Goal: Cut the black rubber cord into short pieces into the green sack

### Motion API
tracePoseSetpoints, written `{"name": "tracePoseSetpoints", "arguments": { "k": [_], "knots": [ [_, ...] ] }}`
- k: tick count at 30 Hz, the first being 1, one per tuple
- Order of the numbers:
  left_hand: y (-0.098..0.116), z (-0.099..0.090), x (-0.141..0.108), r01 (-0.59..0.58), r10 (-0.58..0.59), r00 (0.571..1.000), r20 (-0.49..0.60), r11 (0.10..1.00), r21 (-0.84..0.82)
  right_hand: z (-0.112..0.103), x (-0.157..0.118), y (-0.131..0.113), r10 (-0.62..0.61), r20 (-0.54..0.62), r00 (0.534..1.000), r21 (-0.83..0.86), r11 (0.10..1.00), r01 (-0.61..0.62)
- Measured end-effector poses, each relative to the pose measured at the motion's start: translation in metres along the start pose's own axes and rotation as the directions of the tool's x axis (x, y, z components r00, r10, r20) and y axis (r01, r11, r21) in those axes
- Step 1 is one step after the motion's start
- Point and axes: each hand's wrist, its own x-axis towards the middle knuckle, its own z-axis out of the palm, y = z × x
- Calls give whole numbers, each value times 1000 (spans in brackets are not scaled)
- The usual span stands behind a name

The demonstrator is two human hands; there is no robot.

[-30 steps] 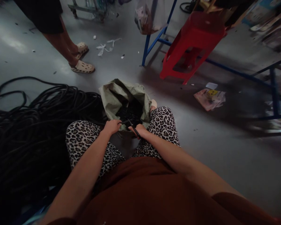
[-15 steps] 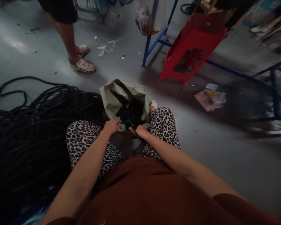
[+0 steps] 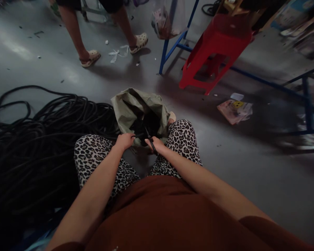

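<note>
My left hand [image 3: 125, 141] is closed on a black cord [image 3: 139, 135] whose end points right, over the near rim of an open green woven sack [image 3: 122, 106]. In my right hand [image 3: 157, 144] is a pair of scissors [image 3: 151, 139] with black handles, its blades pointing up over the sack's mouth. A small gap separates the cord's end from the scissors. Dark pieces lie inside the sack, too dim to make out singly. Long black cord [image 3: 68, 115] lies in a heap of loops to the left of the sack.
A co-worker's legs [image 3: 73, 31] in beige clogs [image 3: 90, 57] stand beyond the sack. A red plastic stool [image 3: 219, 45] leans by a blue metal frame [image 3: 170, 55], with a clear plastic bag [image 3: 164, 26] hanging there. A printed plastic packet [image 3: 234, 109] lies on the floor at right.
The scissors in my right hand have turned so their blades point more upward. My left hand has hardly moved. The co-worker has stepped, with one foot now farther right.
</note>
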Motion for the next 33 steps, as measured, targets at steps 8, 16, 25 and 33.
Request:
{"name": "tracePoseSetpoints", "arguments": {
  "k": [8,16,25,33],
  "knots": [
    [1,-1,1,24,-25,999,-38,1000,-10,4,-2,-1,59,134,989,133,988,-77],
    [1,1,2,-3,1,999,-54,999,-42,7,0,-3,88,245,965,145,981,-127],
    [3,2,1,-65,62,997,-34,995,-77,14,4,-1,32,256,966,201,976,-86],
    [4,2,2,-60,59,998,-12,992,-108,12,4,-3,37,243,969,205,975,-88]
  ]
}}
